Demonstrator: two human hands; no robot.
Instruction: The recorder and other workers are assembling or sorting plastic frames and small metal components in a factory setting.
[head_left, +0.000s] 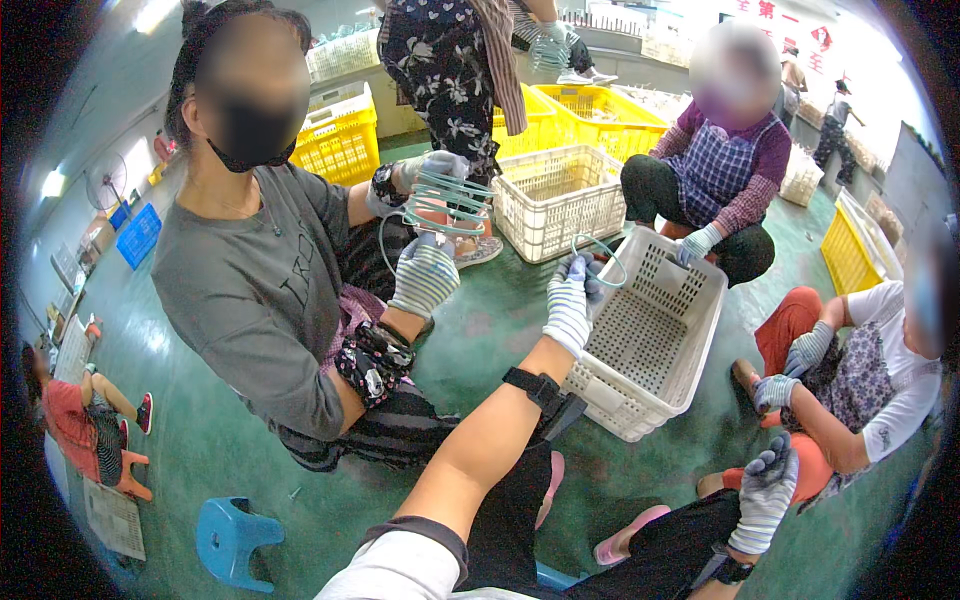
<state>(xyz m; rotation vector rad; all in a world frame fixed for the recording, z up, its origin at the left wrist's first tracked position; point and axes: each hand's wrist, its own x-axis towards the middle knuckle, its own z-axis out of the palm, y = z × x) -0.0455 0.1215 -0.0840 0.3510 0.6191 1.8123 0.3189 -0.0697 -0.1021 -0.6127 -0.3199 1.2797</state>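
Bright, even light fills the room. It comes from ceiling lamps [150, 14] at the upper left and from a washed-out glare in the upper right corner. The green floor [480, 340] shines with soft reflections, and shadows are faint. The fisheye view bends straight edges near the rim, and black fills the corners. Faces are blurred; the middle is sharp.

- One view only, from a fisheye camera worn on the person's head.
- It looks forward and down across a green floor [480, 340], where co-workers sit close around.
- The person's own arms enter from the lower edge; the left hand [568, 300] reaches a near white crate [690, 330].
- Straight edges bend toward the dark rim; far yellow crates [345, 140] appear small.
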